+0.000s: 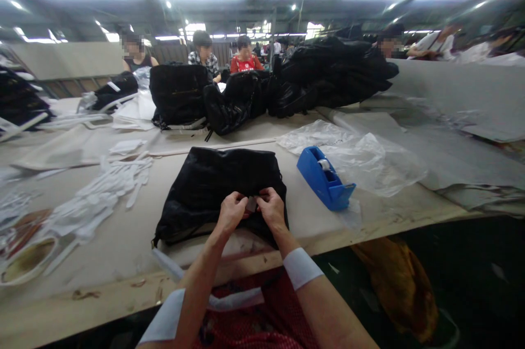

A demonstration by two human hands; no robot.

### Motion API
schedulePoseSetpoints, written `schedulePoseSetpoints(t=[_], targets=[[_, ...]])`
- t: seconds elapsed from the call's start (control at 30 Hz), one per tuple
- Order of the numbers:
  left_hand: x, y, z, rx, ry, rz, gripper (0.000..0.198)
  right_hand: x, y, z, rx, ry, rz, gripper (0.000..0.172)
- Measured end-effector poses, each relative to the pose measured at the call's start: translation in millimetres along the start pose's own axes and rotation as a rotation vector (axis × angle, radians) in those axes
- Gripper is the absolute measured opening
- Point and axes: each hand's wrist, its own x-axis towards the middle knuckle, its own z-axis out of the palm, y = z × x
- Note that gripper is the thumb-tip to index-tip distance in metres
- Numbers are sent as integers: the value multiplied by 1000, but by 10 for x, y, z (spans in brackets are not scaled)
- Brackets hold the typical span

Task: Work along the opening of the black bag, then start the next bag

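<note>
The left hand (233, 210) is pinching a small grey piece (251, 205) between thumb and finger. The right hand (270, 209) is meeting it from the right with bent fingers; what lies inside that grip is staying hidden, so I cannot tell whether it is grasping the piece, the bag or both. Such a small piece is probably calling for fingertips on both sides.

The black bag (225, 174) is lying on the table (320, 228) just under the hands, close to the near edge; the tabletop is supporting it, presumably leaving the fingers free for fine work. White bands (302, 268) are circling both forearms.

To the right, a blue tape dispenser (326, 179) is standing beside the bag, likely for easy reach. Clear plastic (365, 157) is crowding its far side. To the left, white strips (98, 193) are lying in a loose heap, well apart from the hands. On the far side, black bags (178, 94) and a dark pile (332, 73) are blocking the way across, with co-workers (245, 59) sitting or standing beyond.
</note>
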Motion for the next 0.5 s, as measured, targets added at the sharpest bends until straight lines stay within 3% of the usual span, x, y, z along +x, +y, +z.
schedulePoseSetpoints(t=[0.2, 0.4, 0.5], targets=[[-43, 61, 5, 136, -25, -2, 14, 19, 14, -18, -14, -2, 20, 29], [-73, 120, 100, 457, 102, 159, 10, 33, 84, -14, 48, 29, -1, 31], [-111, 142, 107, 546, 129, 169, 11, 37, 96, -14, 45, 27, 1, 32]])
